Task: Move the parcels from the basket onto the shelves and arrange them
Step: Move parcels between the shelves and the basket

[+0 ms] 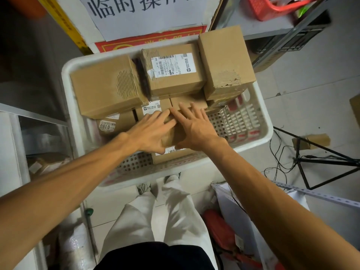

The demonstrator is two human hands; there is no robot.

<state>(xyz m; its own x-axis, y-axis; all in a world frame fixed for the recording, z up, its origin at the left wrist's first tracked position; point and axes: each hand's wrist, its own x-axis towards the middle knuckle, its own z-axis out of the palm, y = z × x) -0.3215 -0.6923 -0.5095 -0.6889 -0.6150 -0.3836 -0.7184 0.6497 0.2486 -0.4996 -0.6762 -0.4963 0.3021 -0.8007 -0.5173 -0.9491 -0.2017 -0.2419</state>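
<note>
we have both hands on one small parcel (173, 136) by the front edge of the white basket (269, 133), where it sits on top of other parcels. our left hand (151, 131) and right hand (196, 129) grasp it from either side, fingers spread across its top and thumbs hooked round its near edge, which we judge keeps it level for lifting. larger parcels (105, 86) crowd the far edge, so this one looks easiest to free.

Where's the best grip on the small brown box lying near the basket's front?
From above, on the near side: the small box lies flat on a labelled parcel, near edge exposed, taller parcels crowding behind. The left hand and right hand hold it so, fingers over the top, thumbs at the near edge.
</note>
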